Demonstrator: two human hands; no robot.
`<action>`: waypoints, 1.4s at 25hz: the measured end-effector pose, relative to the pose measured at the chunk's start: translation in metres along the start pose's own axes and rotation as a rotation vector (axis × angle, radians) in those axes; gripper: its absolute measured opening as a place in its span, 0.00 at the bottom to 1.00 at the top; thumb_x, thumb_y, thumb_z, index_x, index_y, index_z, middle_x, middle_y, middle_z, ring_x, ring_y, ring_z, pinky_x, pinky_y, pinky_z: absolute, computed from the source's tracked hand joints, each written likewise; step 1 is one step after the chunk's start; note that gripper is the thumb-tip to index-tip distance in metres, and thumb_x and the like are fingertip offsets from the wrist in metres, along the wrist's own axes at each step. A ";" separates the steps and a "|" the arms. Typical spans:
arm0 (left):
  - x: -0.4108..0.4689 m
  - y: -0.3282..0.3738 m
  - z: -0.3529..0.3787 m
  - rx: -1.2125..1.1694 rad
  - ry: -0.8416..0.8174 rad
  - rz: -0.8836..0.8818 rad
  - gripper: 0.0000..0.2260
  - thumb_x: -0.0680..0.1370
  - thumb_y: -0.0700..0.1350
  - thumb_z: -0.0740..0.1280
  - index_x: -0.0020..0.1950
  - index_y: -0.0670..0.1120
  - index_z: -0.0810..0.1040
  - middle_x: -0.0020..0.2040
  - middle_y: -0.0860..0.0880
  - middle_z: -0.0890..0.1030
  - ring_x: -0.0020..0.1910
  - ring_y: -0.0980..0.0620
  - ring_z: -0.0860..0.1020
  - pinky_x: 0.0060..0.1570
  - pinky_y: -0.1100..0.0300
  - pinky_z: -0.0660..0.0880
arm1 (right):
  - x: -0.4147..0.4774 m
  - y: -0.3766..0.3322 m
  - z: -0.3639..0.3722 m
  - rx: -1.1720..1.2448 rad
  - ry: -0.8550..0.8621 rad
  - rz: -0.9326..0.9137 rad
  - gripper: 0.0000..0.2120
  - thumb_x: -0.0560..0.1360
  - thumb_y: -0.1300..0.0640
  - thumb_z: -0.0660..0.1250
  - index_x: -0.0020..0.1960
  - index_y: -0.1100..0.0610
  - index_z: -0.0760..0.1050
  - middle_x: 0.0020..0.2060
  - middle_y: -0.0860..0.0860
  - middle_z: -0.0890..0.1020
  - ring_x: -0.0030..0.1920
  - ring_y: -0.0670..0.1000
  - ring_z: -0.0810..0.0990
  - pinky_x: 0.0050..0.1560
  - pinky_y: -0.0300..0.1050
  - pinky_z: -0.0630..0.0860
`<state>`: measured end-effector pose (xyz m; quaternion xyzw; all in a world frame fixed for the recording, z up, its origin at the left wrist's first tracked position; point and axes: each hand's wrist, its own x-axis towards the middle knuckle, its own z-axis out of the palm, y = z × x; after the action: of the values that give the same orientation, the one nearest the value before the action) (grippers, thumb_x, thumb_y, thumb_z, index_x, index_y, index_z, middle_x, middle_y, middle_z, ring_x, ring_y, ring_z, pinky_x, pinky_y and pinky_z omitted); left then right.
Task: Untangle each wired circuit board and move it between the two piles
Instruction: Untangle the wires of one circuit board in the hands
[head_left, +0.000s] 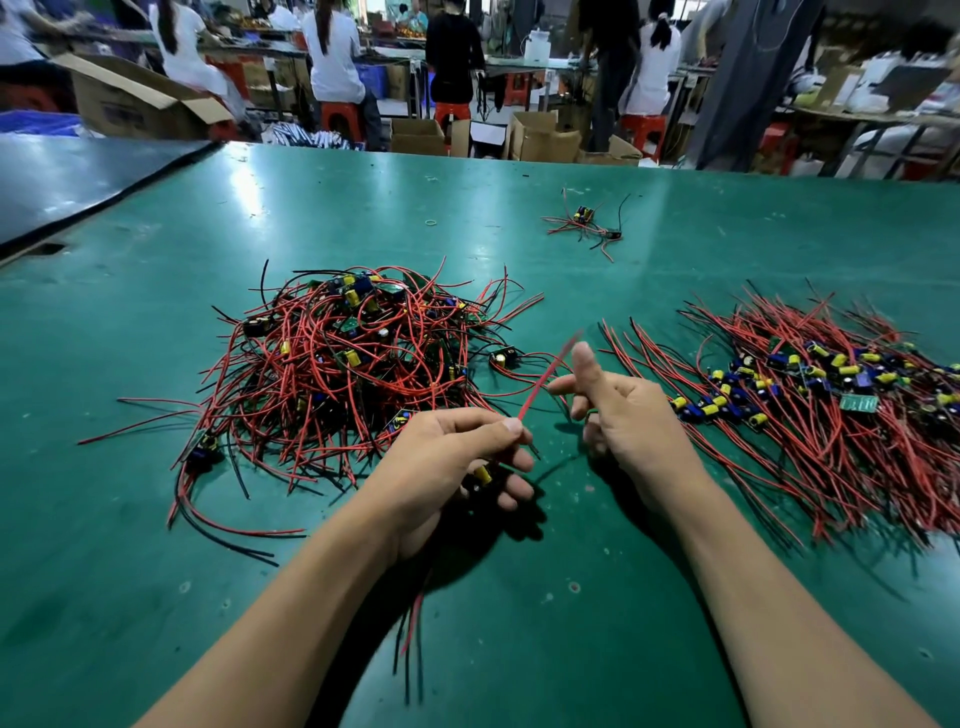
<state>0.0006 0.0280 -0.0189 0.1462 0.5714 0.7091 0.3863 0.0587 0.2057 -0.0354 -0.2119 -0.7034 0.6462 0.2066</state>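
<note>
Nearest me, thin red and black wire tails (414, 616) hang down between the person's 2 bare forearms. They trail from the small wired circuit board (482, 475) with its yellow can capacitor, which sits tucked under the left hand (452, 467), just above the green table mat (519, 649). That hand's thumb and forefinger pinch 1 long red lead (545, 379) low down, while the other fingers curl round the board. The lead rises, blurred, toward the right hand (628, 415). There the thumb stands up and the forefinger points at the lead without pinching; whether the lower curled fingers hold anything I cannot tell.

The board looks feather-light, and its leads look soft, springy and likely to snag on neighbours. The soldered joints seem the weak spot, so I would hold the board by its edges and draw each lead through the fingers rather than tug.

To the left lies the tangled heap of red-and-black wired boards (353, 364). To the right is the combed-out pile (831, 415), its wires lying roughly parallel. A few stray boards (587, 223) sit well apart at the far side.
</note>
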 end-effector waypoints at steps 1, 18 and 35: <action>0.001 0.001 0.001 -0.026 0.025 0.012 0.06 0.78 0.40 0.68 0.46 0.38 0.80 0.37 0.41 0.83 0.30 0.47 0.81 0.28 0.61 0.77 | 0.001 0.000 0.001 0.009 0.001 0.017 0.32 0.71 0.26 0.62 0.38 0.54 0.85 0.26 0.48 0.73 0.21 0.46 0.65 0.22 0.35 0.59; 0.006 0.013 -0.005 -0.320 0.326 0.283 0.05 0.81 0.44 0.63 0.47 0.46 0.72 0.49 0.44 0.86 0.42 0.47 0.85 0.39 0.54 0.82 | -0.027 0.001 0.043 -0.475 -0.128 -0.669 0.16 0.76 0.39 0.69 0.44 0.52 0.81 0.33 0.40 0.78 0.33 0.41 0.73 0.36 0.36 0.68; 0.002 -0.001 -0.006 -0.124 -0.141 -0.053 0.11 0.68 0.43 0.73 0.48 0.40 0.78 0.41 0.42 0.84 0.34 0.48 0.83 0.39 0.58 0.82 | -0.020 -0.011 0.018 0.251 -0.419 0.257 0.10 0.68 0.51 0.76 0.37 0.52 0.76 0.32 0.55 0.71 0.30 0.51 0.66 0.33 0.40 0.65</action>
<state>-0.0043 0.0256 -0.0217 0.1565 0.5015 0.7206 0.4524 0.0646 0.1792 -0.0265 -0.1337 -0.6127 0.7789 -0.0024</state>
